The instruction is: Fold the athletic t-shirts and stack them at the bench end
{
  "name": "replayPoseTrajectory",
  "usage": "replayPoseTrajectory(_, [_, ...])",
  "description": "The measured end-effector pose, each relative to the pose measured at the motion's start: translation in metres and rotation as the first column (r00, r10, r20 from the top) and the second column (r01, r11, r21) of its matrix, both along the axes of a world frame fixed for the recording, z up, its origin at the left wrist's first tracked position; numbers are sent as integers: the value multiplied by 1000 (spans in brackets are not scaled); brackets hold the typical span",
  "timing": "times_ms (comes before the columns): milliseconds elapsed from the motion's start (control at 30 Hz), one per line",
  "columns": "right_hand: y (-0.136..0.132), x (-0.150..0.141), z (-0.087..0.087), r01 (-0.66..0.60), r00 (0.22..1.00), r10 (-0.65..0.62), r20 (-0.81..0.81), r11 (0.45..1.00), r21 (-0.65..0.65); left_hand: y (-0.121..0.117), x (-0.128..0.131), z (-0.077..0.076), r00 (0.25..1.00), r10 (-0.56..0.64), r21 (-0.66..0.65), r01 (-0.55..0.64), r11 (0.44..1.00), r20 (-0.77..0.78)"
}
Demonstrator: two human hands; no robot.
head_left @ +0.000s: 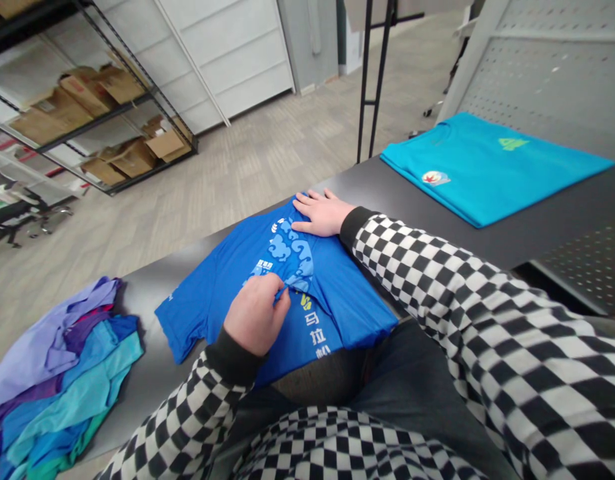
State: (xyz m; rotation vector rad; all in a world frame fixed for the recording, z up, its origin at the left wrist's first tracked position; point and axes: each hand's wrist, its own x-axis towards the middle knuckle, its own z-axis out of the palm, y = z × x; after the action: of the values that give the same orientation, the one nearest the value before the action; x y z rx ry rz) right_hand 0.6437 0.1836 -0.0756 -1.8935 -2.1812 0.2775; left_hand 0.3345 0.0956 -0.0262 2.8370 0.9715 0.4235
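A bright blue T-shirt (287,287) lies on the dark table (487,250), partly folded, with a light blue cloud print and white and yellow characters showing. My left hand (255,313) pinches a folded edge of the shirt near the print. My right hand (322,213) rests flat on the shirt's far side, fingers spread and holding nothing. A neatly folded teal T-shirt (492,170) with a small round badge and a green mark lies farther along the table. Both my sleeves are black and white checkered.
A loose heap of purple, blue and teal garments (62,380) sits at the table's left end. Metal shelves (92,113) hold cardboard boxes beyond the table, above a carpeted floor. A perforated grey panel (547,67) and black metal stand legs (372,80) rise behind it.
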Motion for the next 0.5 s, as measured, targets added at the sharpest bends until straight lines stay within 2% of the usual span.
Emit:
replayPoseTrajectory(133, [1,1,-1,-4,1000,4,-9,1000,16,1,2,0,998,-61,95,58,994,30])
replayPoseTrajectory(233, [1,1,-1,-4,1000,4,-5,1000,8,-4,4,-1,996,-77,88,74,993,34])
replayPoseTrajectory(367, [1,1,-1,-5,1000,5,-7,1000,9,-9,6,-3,987,-87,-49,94,994,138])
replayPoseTrajectory(500, [1,1,-1,-15,1000,15,-4,1000,15,0,-6,3,962,-75,-219,135,966,261])
